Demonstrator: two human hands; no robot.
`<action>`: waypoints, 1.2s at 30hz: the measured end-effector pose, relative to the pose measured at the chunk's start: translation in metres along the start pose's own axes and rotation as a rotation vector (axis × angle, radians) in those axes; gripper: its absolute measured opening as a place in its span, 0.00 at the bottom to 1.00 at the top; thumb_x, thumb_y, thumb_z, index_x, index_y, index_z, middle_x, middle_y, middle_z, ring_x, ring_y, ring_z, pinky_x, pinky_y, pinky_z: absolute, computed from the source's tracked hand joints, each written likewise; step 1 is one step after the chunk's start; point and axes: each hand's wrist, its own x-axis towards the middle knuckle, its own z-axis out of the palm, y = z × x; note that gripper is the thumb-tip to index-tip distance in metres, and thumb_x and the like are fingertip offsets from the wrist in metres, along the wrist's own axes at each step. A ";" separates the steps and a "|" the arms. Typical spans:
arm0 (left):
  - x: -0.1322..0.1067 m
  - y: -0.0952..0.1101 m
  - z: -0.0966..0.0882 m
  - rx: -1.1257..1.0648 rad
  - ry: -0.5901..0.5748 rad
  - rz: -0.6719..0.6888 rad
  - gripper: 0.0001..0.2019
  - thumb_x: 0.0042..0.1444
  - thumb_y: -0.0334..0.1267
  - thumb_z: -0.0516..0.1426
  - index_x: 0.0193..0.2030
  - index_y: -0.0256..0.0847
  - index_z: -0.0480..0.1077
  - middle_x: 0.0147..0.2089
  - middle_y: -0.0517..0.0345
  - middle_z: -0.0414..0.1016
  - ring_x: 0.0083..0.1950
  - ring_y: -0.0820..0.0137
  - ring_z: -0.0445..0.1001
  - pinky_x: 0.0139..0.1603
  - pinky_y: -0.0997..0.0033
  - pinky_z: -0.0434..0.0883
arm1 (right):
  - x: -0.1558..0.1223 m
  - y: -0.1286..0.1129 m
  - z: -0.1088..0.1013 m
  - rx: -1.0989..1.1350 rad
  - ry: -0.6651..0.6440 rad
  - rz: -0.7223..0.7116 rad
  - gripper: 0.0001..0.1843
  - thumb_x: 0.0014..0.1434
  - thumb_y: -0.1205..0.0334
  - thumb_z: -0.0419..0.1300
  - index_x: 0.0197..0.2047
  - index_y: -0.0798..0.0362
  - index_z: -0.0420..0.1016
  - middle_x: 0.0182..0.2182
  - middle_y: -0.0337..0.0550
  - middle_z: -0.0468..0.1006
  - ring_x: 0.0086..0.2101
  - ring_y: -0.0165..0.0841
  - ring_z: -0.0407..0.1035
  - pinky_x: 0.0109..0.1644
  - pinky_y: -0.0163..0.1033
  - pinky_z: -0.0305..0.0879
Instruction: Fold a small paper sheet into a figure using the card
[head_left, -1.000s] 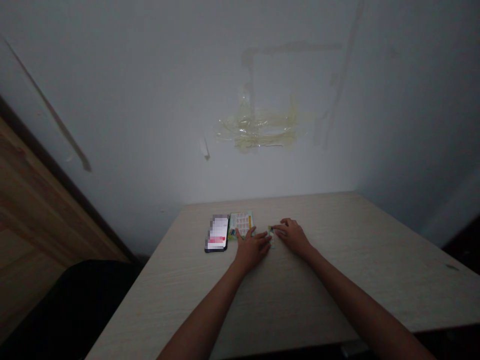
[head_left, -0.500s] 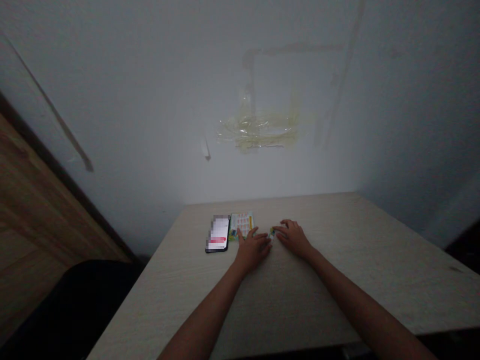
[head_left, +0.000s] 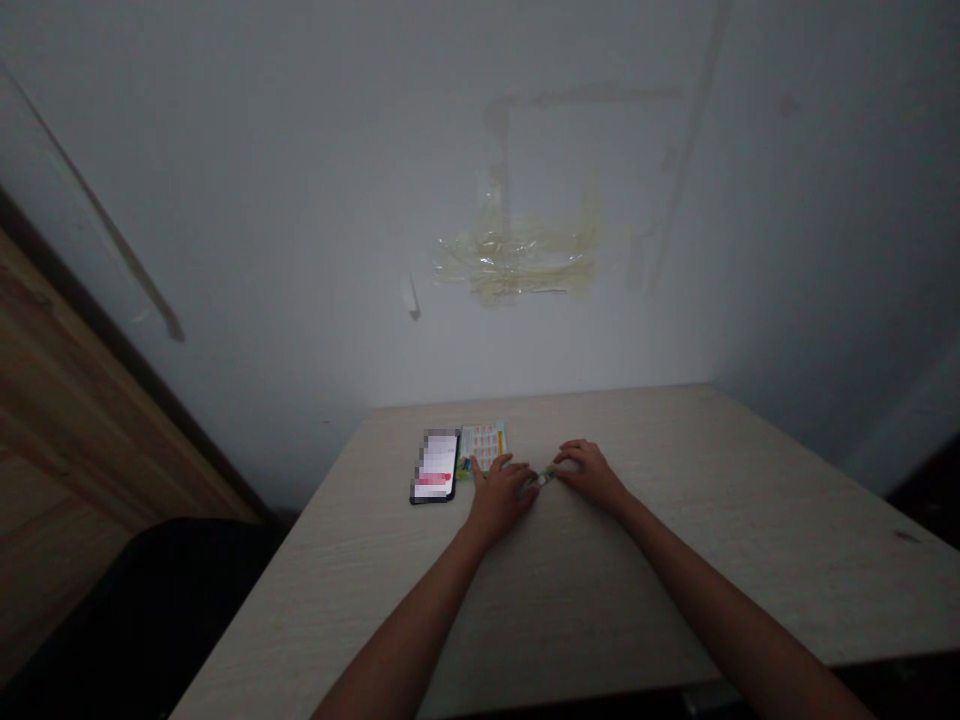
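Between my two hands, low over the table, is a small narrow piece [head_left: 547, 476], white with green and yellow; it looks like folded printed paper, but it is too small to be sure. My right hand [head_left: 592, 474] pinches its right end with thumb and fingertips. At its left end, the thumb and index finger of my left hand [head_left: 501, 497] close on it, while the other fingers spread out to the left. Those outer fingers reach over the lower edge of a printed sheet or booklet [head_left: 486, 441] with rows of small pictures.
A phone [head_left: 435, 468] with a lit, partly blurred screen lies left of the booklet. The pale wooden table [head_left: 637, 600] meets a wall [head_left: 300, 250] with old clear tape [head_left: 517, 262]. At the left are a dark rounded object [head_left: 165, 590] and wooden panelling [head_left: 67, 400].
The small piece has turned from steeply upright to a flatter slant between the hands. My right fingers have drawn together at its right end. The phone and booklet stay put.
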 end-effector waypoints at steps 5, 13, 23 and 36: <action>0.001 0.000 -0.002 -0.026 0.009 -0.006 0.13 0.63 0.49 0.53 0.52 0.57 0.71 0.57 0.62 0.75 0.68 0.56 0.58 0.63 0.23 0.26 | -0.002 -0.004 -0.001 -0.064 -0.020 -0.062 0.13 0.57 0.59 0.63 0.47 0.41 0.80 0.50 0.46 0.73 0.52 0.40 0.64 0.57 0.48 0.60; 0.001 0.008 -0.006 -0.035 0.017 -0.049 0.15 0.65 0.52 0.50 0.51 0.55 0.72 0.54 0.61 0.77 0.66 0.58 0.61 0.65 0.24 0.28 | -0.002 -0.008 0.004 -0.009 0.061 -0.009 0.15 0.59 0.55 0.61 0.48 0.48 0.79 0.46 0.47 0.75 0.50 0.40 0.66 0.57 0.47 0.60; 0.001 0.021 -0.008 -0.189 0.102 -0.193 0.11 0.61 0.50 0.56 0.46 0.52 0.72 0.50 0.61 0.78 0.60 0.60 0.67 0.65 0.24 0.29 | -0.003 -0.029 0.007 0.234 0.084 0.013 0.10 0.57 0.53 0.62 0.35 0.48 0.81 0.41 0.46 0.80 0.46 0.41 0.71 0.57 0.49 0.60; 0.003 0.012 0.000 -0.266 0.172 -0.178 0.11 0.57 0.51 0.59 0.41 0.50 0.75 0.48 0.62 0.78 0.59 0.61 0.69 0.65 0.31 0.19 | -0.006 -0.043 0.004 0.470 -0.022 0.114 0.15 0.55 0.50 0.63 0.41 0.49 0.82 0.39 0.44 0.83 0.43 0.40 0.75 0.53 0.47 0.67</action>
